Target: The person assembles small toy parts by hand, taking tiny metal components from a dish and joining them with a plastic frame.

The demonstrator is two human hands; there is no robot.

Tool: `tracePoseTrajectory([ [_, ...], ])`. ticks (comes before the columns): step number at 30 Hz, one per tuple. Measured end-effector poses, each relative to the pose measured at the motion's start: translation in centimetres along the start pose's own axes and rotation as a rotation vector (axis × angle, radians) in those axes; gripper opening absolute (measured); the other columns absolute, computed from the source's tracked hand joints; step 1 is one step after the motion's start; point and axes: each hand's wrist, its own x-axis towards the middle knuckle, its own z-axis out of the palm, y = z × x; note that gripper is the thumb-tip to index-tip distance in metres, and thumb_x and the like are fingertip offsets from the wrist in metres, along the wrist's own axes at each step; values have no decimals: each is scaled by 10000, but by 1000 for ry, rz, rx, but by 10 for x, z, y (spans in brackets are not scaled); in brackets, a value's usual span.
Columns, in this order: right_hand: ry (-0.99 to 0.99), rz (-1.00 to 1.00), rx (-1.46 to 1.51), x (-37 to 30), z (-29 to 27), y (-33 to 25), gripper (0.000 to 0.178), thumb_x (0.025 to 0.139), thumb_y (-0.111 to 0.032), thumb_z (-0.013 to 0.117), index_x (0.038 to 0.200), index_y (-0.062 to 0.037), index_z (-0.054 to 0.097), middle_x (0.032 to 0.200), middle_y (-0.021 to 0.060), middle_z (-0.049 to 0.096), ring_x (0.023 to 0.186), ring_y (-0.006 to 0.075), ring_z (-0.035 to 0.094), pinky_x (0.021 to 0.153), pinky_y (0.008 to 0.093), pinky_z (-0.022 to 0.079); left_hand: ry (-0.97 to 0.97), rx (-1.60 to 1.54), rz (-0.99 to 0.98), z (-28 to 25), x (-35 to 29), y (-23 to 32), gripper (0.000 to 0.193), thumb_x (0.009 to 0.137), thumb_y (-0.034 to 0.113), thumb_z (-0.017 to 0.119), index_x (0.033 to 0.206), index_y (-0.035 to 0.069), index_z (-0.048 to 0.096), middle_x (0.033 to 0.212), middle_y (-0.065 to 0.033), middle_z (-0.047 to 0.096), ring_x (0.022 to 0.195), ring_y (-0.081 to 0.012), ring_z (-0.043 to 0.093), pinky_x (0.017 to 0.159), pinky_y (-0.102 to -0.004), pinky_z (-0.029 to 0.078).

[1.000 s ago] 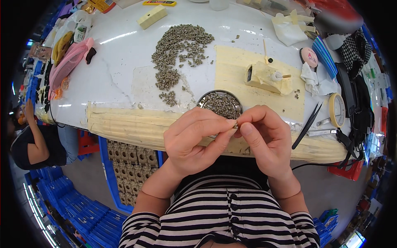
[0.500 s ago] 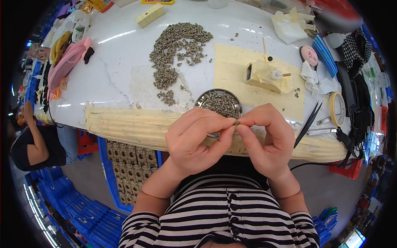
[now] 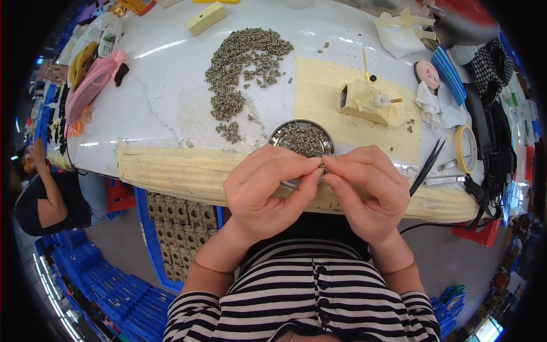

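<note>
My left hand point(image 3: 268, 191) and my right hand point(image 3: 367, 191) meet fingertip to fingertip just in front of my chest. Together they pinch one small grey-olive part point(image 3: 322, 166), mostly hidden by the fingers. Right behind the fingertips stands a round metal dish point(image 3: 302, 138) filled with several of the same small parts. Farther back on the white table point(image 3: 165, 85) lies a loose heap of small grey parts point(image 3: 239, 62).
A yellowish mat point(image 3: 325, 91) carries a cream block-shaped fixture point(image 3: 364, 102). Black tweezers point(image 3: 427, 168), a tape roll point(image 3: 467, 149) and cloths lie at the right. A pink object point(image 3: 91, 85) lies at the left. Another person point(image 3: 45, 199) sits at lower left, beside blue crates point(image 3: 114, 296).
Both hands have stayed together at the dish's near rim, with only slight shifts of the fingers around the small part.
</note>
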Motion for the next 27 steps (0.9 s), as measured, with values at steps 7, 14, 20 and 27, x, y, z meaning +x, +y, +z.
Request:
tracePoseTrajectory([
  [7,-75,208,242,-2,-6,2,204,759,26,774,961,4,752,851,107,704,760,183,662,675,267,509,3,33,118,0,0,-3,239,727,-115,737,946,-25,703,814,-115,686,704,-191,637,623,-275,501],
  [14,-99,289,335,-3,-9,3,180,793,20,749,972,6,748,863,106,703,773,156,660,698,249,511,-13,95,168,0,1,-1,253,724,-119,738,951,-15,701,808,-112,684,698,-199,637,607,-276,503],
  [20,-99,294,361,-3,-8,4,162,811,3,740,972,11,732,866,93,691,767,144,651,701,246,510,29,80,122,4,-1,0,247,730,-112,731,952,-11,692,799,-111,680,704,-196,644,619,-275,511],
  [27,-74,363,399,-3,-6,3,123,842,-15,714,962,13,714,876,75,685,781,131,623,725,248,498,1,49,138,0,1,-1,254,729,-98,743,959,1,697,822,-109,672,722,-197,642,638,-284,507],
])
